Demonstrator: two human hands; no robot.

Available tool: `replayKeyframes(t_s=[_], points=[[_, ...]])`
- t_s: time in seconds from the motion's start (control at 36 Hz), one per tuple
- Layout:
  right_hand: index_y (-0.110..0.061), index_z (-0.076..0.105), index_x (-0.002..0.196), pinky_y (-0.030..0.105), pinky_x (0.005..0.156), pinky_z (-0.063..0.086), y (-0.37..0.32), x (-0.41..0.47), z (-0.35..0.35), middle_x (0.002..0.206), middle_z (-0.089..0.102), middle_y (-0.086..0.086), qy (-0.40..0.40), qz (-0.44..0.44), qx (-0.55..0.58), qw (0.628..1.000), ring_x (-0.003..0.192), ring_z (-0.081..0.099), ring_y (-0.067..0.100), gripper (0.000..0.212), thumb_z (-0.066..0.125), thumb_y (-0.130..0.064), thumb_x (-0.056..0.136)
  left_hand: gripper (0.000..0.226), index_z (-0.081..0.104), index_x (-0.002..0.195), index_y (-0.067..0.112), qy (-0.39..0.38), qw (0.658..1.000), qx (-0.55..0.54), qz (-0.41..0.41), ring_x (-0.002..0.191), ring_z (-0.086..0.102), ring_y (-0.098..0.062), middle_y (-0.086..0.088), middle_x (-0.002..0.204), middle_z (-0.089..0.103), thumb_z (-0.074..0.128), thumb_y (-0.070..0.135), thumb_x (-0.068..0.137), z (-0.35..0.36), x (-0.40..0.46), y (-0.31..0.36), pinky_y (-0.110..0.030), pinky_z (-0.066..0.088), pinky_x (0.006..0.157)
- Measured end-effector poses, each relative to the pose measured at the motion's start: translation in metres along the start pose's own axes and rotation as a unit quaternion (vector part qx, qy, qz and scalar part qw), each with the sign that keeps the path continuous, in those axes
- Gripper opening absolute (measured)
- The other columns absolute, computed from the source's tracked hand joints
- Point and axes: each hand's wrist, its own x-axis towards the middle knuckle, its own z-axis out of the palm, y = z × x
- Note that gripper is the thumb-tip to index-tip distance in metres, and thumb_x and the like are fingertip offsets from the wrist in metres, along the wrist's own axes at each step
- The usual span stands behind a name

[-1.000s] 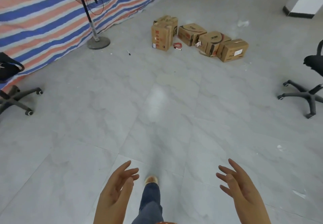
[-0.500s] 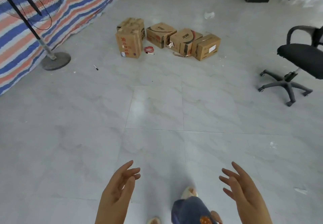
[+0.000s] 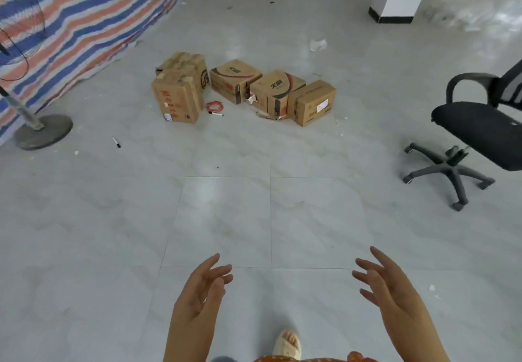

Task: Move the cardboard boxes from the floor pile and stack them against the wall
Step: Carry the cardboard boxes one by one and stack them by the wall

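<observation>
Boxes (image 3: 243,90) clustered on floor (image 3: 226,214) at 12 o'clock, all closed, contents not visible; tallest (image 3: 176,98) at cluster's 9 o'clock end. Red cable coil (image 3: 214,106) beside it. Left hand (image 3: 199,294) and right hand (image 3: 388,288) at 6 o'clock, fingers spread wide, holding nothing. Office chair (image 3: 477,130) at 3 o'clock, fan base (image 3: 42,131) at 9.

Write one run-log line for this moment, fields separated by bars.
phase: approach | left hand: open, empty | right hand: open, empty | cardboard boxes: on floor, untouched
</observation>
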Motion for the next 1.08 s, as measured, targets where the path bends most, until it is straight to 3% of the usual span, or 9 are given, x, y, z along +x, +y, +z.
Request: replayKeyframes(t_s=[0.11,0.25,0.31,0.42,0.56,0.67,0.83,0.92,1.08], points=[[-0.042,0.053,0.116,0.034,0.083,0.056,-0.002,0.049,-0.005,0.108,0.069,-0.019,0.008,0.02,0.012,1.0,0.095,0.068,0.003,0.025,0.055,-0.036,0.091,0.033,0.062,0.112,0.021,-0.011,0.999,0.026,-0.013,0.094,0.068,-0.009,0.009,0.099,0.073,0.048,-0.003,0.093,0.029,0.041,0.014,-0.034,0.049,0.089],[-0.04,0.053,0.116,0.041,0.087,0.053,-0.001,0.111,0.001,0.104,0.068,-0.024,0.003,0.058,-0.01,0.998,0.093,0.068,0.002,0.038,0.05,-0.009,0.094,0.028,0.062,0.107,0.024,0.003,0.999,0.026,-0.039,0.097,0.067,-0.012,0.01,0.097,0.073,0.055,0.001,0.093,0.054,0.104,0.026,-0.03,0.056,0.086],[-0.04,0.053,0.116,0.043,0.088,0.052,-0.003,0.141,0.005,0.103,0.068,-0.025,0.004,0.067,-0.019,0.998,0.093,0.068,0.002,0.038,0.05,-0.01,0.094,0.029,0.061,0.107,0.026,-0.018,0.998,0.03,-0.048,0.099,0.066,-0.008,0.013,0.098,0.072,0.07,0.031,0.081,0.067,0.132,0.035,-0.038,0.053,0.091],[-0.04,0.053,0.116,0.045,0.089,0.052,-0.02,0.211,0.022,0.103,0.07,-0.02,0.017,0.061,-0.017,0.998,0.094,0.068,0.004,0.038,0.05,-0.009,0.095,0.096,0.06,0.109,0.027,-0.024,0.998,0.046,-0.048,0.098,0.067,-0.006,0.015,0.099,0.072,0.063,0.089,0.036,0.09,0.203,0.055,-0.031,0.052,0.088],[-0.042,0.053,0.114,0.04,0.087,0.054,-0.06,0.304,0.053,0.103,0.071,-0.014,0.032,0.046,0.021,0.998,0.095,0.068,0.006,0.028,0.059,-0.034,0.088,0.017,0.061,0.108,0.027,-0.034,0.999,0.016,-0.027,0.097,0.068,-0.016,-0.002,0.103,0.071,0.055,0.025,0.092,0.12,0.315,0.084,-0.042,0.051,0.095],[-0.043,0.053,0.116,0.026,0.082,0.056,-0.1,0.375,0.075,0.107,0.069,-0.021,0.044,0.026,0.021,0.998,0.096,0.068,0.005,0.093,0.056,-0.095,0.04,0.032,0.063,0.11,0.025,-0.033,0.999,0.025,0.002,0.096,0.069,-0.016,-0.001,0.099,0.073,0.046,0.002,0.095,0.134,0.397,0.118,-0.033,0.055,0.087],[-0.045,0.05,0.114,0.035,0.085,0.053,-0.135,0.457,0.1,0.107,0.069,-0.011,0.051,0.056,0.033,0.997,0.096,0.068,0.006,0.091,0.052,-0.097,0.039,0.033,0.062,0.113,0.021,-0.056,0.998,0.033,-0.007,0.092,0.069,-0.011,0.005,0.1,0.073,0.046,-0.002,0.095,0.155,0.484,0.139,-0.029,0.057,0.082],[-0.045,0.049,0.111,0.044,0.092,0.052,-0.152,0.494,0.105,0.111,0.065,-0.011,0.048,0.077,0.037,0.995,0.094,0.068,0.007,0.059,0.055,-0.078,0.062,0.034,0.062,0.111,0.022,-0.051,0.998,0.038,-0.016,0.091,0.069,-0.01,0.007,0.099,0.073,0.045,-0.002,0.095,0.168,0.522,0.145,-0.033,0.051,0.086],[-0.031,0.045,0.123,0.048,0.097,0.048,-0.158,0.595,0.107,0.116,0.062,0.0,0.04,0.098,0.009,0.994,0.104,0.063,0.02,0.118,0.049,-0.1,0.028,0.033,0.063,0.11,0.025,-0.03,0.998,0.045,-0.031,0.094,0.068,-0.013,0.008,0.1,0.073,0.045,0.001,0.095,0.209,0.608,0.155,-0.027,0.056,0.085]])
